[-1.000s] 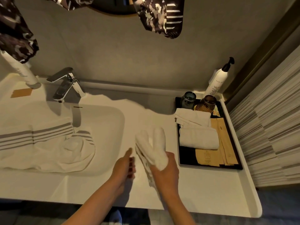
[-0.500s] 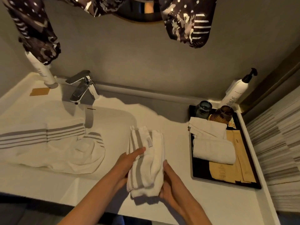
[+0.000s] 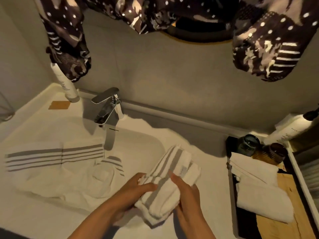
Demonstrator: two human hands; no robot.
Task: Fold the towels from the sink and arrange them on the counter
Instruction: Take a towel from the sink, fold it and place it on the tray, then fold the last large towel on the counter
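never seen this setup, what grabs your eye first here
Both hands hold a folded striped towel over the counter, the left hand gripping its near-left end and the right hand along its right side. More striped towels lie heaped in the sink, and white folded towels sit on a black tray at right.

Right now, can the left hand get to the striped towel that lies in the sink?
Probably yes, but not at once. The left hand grips the folded towel together with the right hand. The striped towel in the sink lies uncovered on its side; it must let go first.
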